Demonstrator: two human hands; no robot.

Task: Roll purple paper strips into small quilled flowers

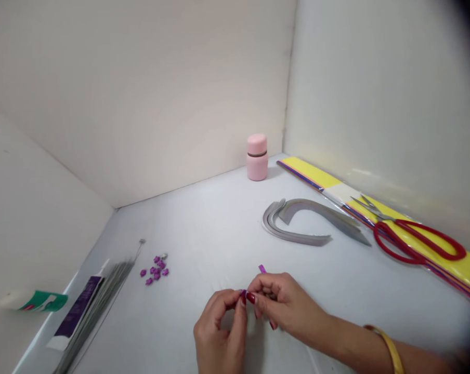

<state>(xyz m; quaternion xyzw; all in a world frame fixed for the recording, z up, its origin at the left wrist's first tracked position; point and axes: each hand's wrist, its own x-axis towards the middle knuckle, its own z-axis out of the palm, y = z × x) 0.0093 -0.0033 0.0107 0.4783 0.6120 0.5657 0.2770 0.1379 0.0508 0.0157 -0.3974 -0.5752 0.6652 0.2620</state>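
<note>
Here we go: my left fingers (229, 306) and right fingers (260, 284) are clamped together on a narrow purple paper strip (262, 268), its tip poking just above them. Best keep this pinch small and steady; small purple paper pieces (155, 270) lie well left of the fingers.

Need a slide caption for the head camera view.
Left hand and right hand pinch a purple paper strip near grey paper strips.

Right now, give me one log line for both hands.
left hand: pinching purple paper strip | right hand: also on strip | nearby: purple paper flowers
</note>
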